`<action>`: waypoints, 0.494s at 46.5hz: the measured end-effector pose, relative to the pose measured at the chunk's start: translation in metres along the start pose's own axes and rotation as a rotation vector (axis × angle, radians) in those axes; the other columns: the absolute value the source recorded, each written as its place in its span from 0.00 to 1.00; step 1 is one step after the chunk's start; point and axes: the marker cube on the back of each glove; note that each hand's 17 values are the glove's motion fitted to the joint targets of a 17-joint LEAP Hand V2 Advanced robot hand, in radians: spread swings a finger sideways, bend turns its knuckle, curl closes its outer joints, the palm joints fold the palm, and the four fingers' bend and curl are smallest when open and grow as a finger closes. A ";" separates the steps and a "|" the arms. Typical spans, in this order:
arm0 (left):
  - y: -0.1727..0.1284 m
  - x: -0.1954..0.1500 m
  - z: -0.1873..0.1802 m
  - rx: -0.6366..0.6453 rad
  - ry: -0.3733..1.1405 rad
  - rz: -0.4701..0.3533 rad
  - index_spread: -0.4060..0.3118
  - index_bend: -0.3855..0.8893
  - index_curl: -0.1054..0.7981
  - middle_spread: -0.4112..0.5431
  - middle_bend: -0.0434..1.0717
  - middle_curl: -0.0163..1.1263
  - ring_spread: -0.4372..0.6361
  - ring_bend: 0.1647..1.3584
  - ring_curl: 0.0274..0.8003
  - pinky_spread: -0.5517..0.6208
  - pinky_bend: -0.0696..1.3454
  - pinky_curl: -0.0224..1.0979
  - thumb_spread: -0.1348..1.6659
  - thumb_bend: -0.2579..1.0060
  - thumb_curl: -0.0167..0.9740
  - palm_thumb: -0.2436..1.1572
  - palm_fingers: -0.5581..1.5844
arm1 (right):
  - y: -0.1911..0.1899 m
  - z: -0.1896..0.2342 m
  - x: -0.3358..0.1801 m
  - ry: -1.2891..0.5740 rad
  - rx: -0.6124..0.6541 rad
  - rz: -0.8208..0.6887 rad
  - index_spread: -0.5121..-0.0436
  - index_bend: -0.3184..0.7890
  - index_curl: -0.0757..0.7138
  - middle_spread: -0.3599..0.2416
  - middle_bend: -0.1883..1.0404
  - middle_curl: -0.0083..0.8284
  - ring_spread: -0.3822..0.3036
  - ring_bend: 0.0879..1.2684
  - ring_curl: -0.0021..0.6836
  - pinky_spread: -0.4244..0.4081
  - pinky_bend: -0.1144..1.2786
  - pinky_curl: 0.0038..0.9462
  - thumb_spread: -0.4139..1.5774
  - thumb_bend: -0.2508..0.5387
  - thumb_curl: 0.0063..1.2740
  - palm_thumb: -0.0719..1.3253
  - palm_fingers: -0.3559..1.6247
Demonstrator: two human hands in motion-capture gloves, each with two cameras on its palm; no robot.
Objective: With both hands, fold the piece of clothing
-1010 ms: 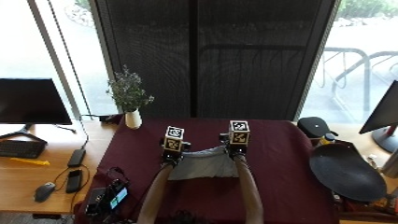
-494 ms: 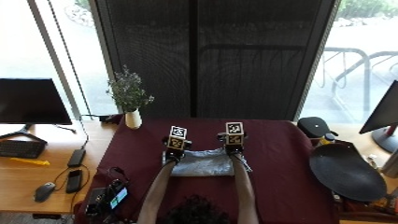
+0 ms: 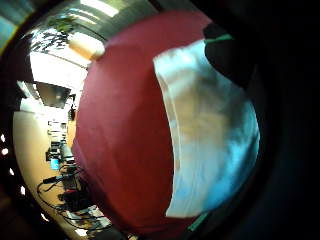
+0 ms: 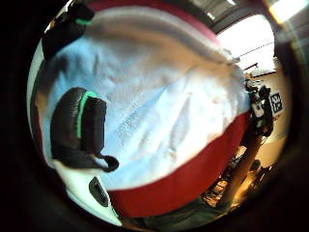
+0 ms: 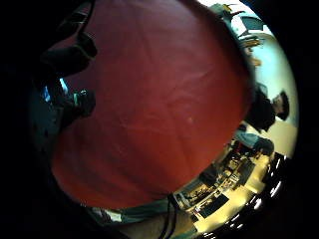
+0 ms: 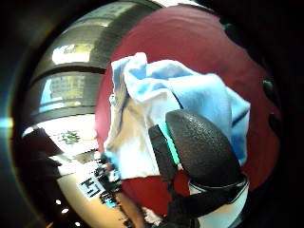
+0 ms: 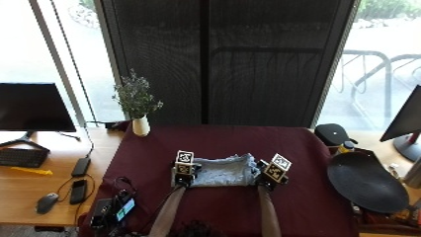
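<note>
Pale blue folded garment of soft cloth [image 7: 220, 171] lying on dark maroon tablecloth [image 7: 296, 148], near the middle of the table and toward the person's edge, bunched slightly along its far side. Left hand in black glove [image 7: 184, 177] at the garment's left end, resting on the cloth; in the left thumb side palm view a gloved thumb [image 4: 79, 128] lying on the fabric [image 4: 159, 106], which fills most of that view, though whether the fingers pinch the cloth cannot be told. Right hand in black glove [image 7: 266, 178] at the garment's right end, just off its corner; in the right thumb side palm view a gloved thumb [image 6: 202, 147] over the rumpled blue cloth [image 6: 156, 109], perhaps touching it but not clearly gripping. Small white vase of greyish sprigs [image 7: 139, 123] at the far left corner of the cloth. Round black dish-like seat [image 7: 367, 182] well apart to the right.
</note>
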 end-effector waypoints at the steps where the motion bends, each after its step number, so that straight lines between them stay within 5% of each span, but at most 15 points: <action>1: 0.002 0.003 0.004 -0.029 0.019 0.012 0.31 0.43 0.56 0.23 0.24 0.42 0.32 0.23 0.47 0.54 0.28 0.33 0.78 0.18 0.31 0.57 0.55 | 0.001 0.004 0.002 -0.005 -0.045 0.014 0.49 0.31 0.33 0.52 0.26 0.38 0.47 0.48 0.64 0.38 0.71 0.47 0.83 0.24 0.23 0.42 0.50; 7: 0.038 0.017 0.011 -0.336 0.215 0.019 0.36 0.40 0.54 0.32 0.17 0.39 0.44 0.21 0.45 0.61 0.31 0.35 0.83 0.17 0.26 0.47 0.46 | -0.006 0.010 -0.009 -0.077 0.015 -0.055 0.47 0.27 0.25 0.58 0.30 0.38 0.46 0.59 0.65 0.40 0.71 0.44 0.84 0.27 0.22 0.37 0.51; 11: 0.033 0.010 0.017 -0.300 0.209 -0.001 0.38 0.41 0.54 0.37 0.17 0.37 0.50 0.22 0.44 0.64 0.33 0.36 0.87 0.18 0.23 0.41 0.44 | -0.003 0.015 -0.012 -0.047 -0.055 -0.015 0.44 0.24 0.19 0.60 0.32 0.40 0.42 0.64 0.66 0.36 0.74 0.44 0.84 0.32 0.23 0.41 0.54; 13: 0.030 0.007 0.018 -0.275 0.192 -0.008 0.39 0.41 0.53 0.38 0.18 0.37 0.52 0.22 0.43 0.66 0.33 0.36 0.88 0.19 0.22 0.40 0.43 | -0.007 0.017 -0.010 -0.021 -0.061 0.038 0.44 0.25 0.17 0.56 0.36 0.43 0.38 0.67 0.67 0.29 0.75 0.43 0.85 0.41 0.26 0.52 0.62; 19: 0.019 0.007 0.018 -0.218 0.178 0.007 0.40 0.42 0.53 0.40 0.19 0.36 0.57 0.23 0.42 0.70 0.33 0.36 0.91 0.20 0.21 0.37 0.42 | -0.011 0.007 -0.022 -0.081 0.086 0.066 0.45 0.31 0.17 0.53 0.35 0.45 0.32 0.68 0.67 0.20 0.72 0.42 0.84 0.52 0.30 0.66 0.66; 23: 0.034 0.005 0.003 -0.446 0.186 0.013 0.41 0.42 0.53 0.41 0.20 0.36 0.59 0.24 0.42 0.72 0.34 0.36 0.92 0.20 0.20 0.35 0.42 | -0.016 -0.019 -0.056 -0.304 0.307 -0.141 0.46 0.40 0.22 0.49 0.33 0.46 0.28 0.62 0.66 0.17 0.68 0.40 0.78 0.53 0.34 0.73 0.69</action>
